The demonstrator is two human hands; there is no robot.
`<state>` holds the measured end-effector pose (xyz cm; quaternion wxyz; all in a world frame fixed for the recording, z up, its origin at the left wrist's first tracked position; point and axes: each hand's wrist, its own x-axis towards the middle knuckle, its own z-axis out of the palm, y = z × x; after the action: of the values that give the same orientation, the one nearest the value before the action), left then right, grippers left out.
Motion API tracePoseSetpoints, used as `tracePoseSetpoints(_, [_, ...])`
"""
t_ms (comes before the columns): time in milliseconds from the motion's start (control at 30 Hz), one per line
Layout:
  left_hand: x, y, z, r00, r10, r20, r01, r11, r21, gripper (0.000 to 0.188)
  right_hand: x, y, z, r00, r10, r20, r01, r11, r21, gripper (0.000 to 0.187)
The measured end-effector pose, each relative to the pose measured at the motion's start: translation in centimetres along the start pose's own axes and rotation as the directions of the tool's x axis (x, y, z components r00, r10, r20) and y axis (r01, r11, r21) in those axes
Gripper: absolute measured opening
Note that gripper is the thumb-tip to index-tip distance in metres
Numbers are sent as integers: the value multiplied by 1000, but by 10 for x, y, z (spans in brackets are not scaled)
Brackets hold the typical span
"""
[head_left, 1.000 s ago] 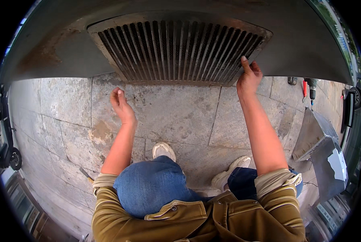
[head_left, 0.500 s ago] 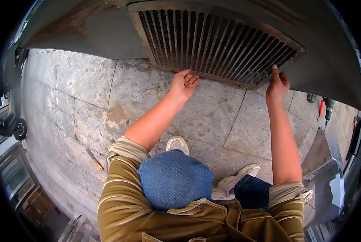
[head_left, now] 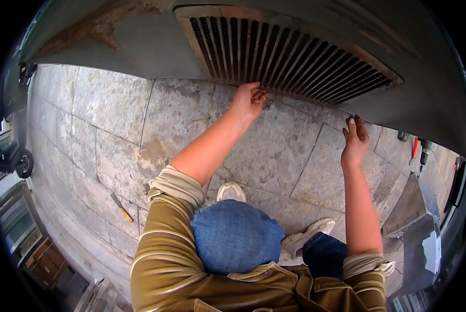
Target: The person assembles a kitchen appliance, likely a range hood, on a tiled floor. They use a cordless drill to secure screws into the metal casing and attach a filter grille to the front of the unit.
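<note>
A slotted metal vent grille (head_left: pixel 290 58) with a worn, rust-stained frame sits in the large grey metal panel (head_left: pixel 155 47) in front of me. My left hand (head_left: pixel 249 100) is at the grille's lower edge, its fingers curled and its fingertips closed on the frame. Further right, my right hand (head_left: pixel 355 140) is just under the panel's lower rim, below the grille's right part. Its fingers point upward and stand apart, with nothing visible between them. Whether the right fingertips touch the rim is hard to tell.
On the paved floor (head_left: pixel 253 151), a knife-like tool with an orange handle (head_left: pixel 122 209) lies to the left. A red-handled tool (head_left: pixel 414 148) and a power drill (head_left: pixel 425 151) lie at right, near a bent sheet-metal piece (head_left: pixel 417 229). A black wheel (head_left: pixel 24 164) stands far left.
The grille has shifted right and now sits closer to the panel. My left hand has moved slightly right and up with it. My right hand has come off the grille's corner and dropped lower.
</note>
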<state>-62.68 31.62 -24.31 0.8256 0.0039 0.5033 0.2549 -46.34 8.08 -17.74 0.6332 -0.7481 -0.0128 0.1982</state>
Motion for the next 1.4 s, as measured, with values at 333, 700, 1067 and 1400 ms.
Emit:
tracePoseSetpoints(333, [25, 13, 14, 1000, 26, -14, -22, 974, 226, 19, -19, -47, -110, 919, 108, 378, 57, 915, -400, 42])
tracePoseSetpoints(700, [27, -3, 38, 979, 114, -168, -69, 965, 252, 12, -56, -114, -328, 998, 53, 44, -24, 868, -496, 36])
tracePoseSetpoints(1067, [24, -75, 62, 972, 221, -84, -134, 809, 572, 35, -13, -134, -289, 907, -184, 380, 389, 712, -585, 36])
tracePoseSetpoints(1400, [26, -82, 94, 954, 264, -144, -209, 927, 312, 50, 10, -114, -327, 877, -184, 443, 454, 615, -644, 36])
